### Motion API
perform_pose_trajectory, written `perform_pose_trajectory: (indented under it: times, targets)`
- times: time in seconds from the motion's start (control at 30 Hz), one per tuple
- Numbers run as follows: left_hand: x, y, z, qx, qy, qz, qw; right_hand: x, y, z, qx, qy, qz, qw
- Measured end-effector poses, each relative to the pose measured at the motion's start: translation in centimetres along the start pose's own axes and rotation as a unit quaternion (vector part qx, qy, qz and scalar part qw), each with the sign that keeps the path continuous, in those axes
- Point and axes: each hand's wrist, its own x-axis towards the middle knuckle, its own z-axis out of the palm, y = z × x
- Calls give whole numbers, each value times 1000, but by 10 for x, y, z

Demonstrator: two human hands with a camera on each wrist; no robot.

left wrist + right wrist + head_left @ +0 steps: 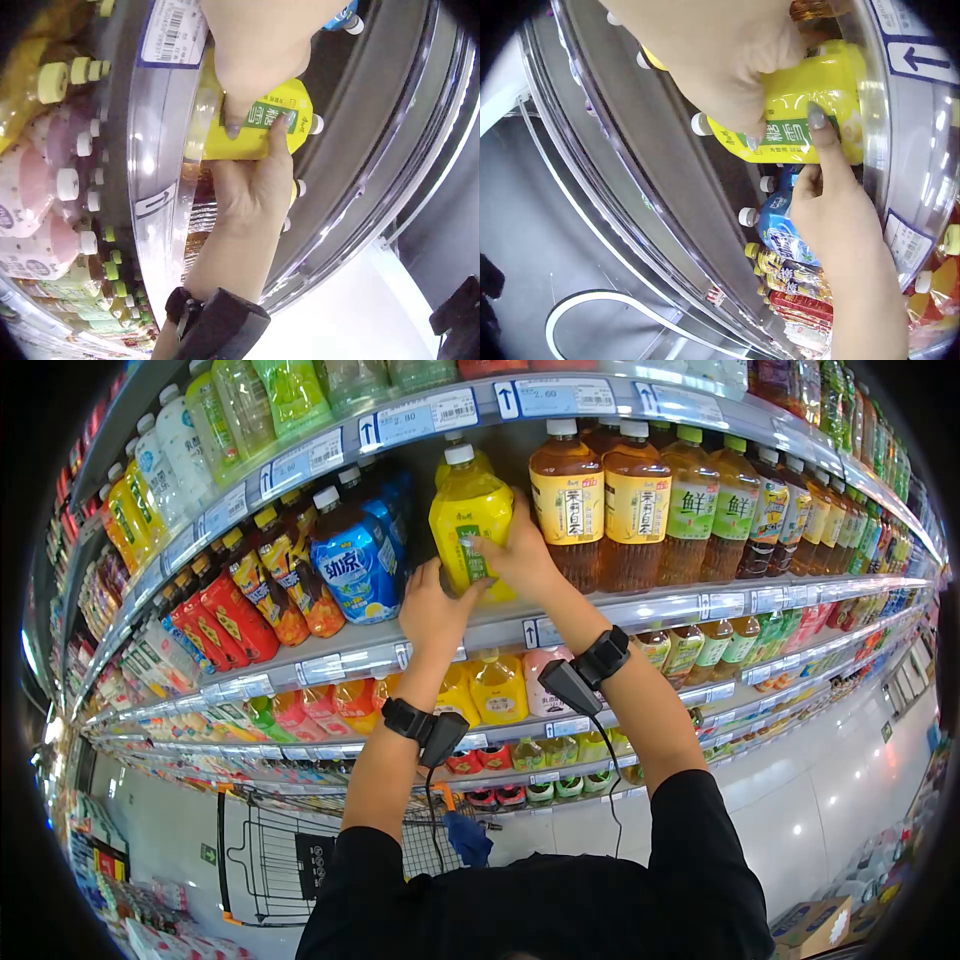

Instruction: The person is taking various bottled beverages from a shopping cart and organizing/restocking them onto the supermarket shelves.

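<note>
A large yellow bottle [462, 510] with a white cap and a green label stands at the front of the shelf, a similar cap just behind it. My right hand [520, 555] grips its right side, thumb across the front. Low on its left side my left hand [437, 605] holds it with the thumb on the front. The left wrist view shows both hands around the yellow bottle [251, 146]. In the right wrist view the bottle [817, 90] lies between the two hands, its lower end near the shelf edge.
Blue bottles [352, 560] stand left of the hands, amber tea bottles [567, 500] close on the right. A shelf edge with price tags [420, 420] runs above. Lower shelves hold more drinks, and a wire cart [285, 860] stands below left.
</note>
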Motion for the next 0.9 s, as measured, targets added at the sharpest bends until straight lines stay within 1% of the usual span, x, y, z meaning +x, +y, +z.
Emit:
perform_pose_trajectory:
  times: [0.1, 0.2, 0.23, 0.33, 0.37, 0.47, 0.57, 0.67, 0.73, 0.77, 0.87, 0.9]
  targets:
    - [3, -2, 2, 3, -14, -30, 999, 5, 10, 6, 23, 0, -13, 1000]
    - [5, -9, 8, 6, -23, -36, 999, 13, 15, 19, -3, 0, 65, 998]
    - [5, -8, 7, 4, -28, -34, 999, 18, 19, 24, -52, 9, 58, 997]
    - [10, -11, 4, 14, -74, -38, 996, 28, 26, 35, -78, 8, 78, 994]
    - [14, -16, 7, -25, -80, -31, 996, 31, 26, 33, -71, -12, 110, 991]
    - [27, -22, 3, -113, -151, -34, 981, 41, 29, 28, -97, -54, 156, 982]
    - [41, -33, 16, -66, -175, -20, 982, 49, 39, 25, -91, -82, 180, 976]
    - [44, -24, 18, -13, -182, -11, 983, 56, 31, 20, -122, -105, 233, 959]
    - [45, -23, 24, -14, -186, -12, 982, 56, 29, 21, -154, -97, 246, 952]
    - [46, -23, 26, -16, -188, -12, 982, 57, 27, 21, -171, -91, 251, 948]
    - [41, -17, 26, -19, -155, -34, 987, 52, 25, 25, -227, -66, 228, 944]
    - [41, -17, 26, -19, -157, -35, 987, 52, 22, 25, -240, -69, 243, 937]
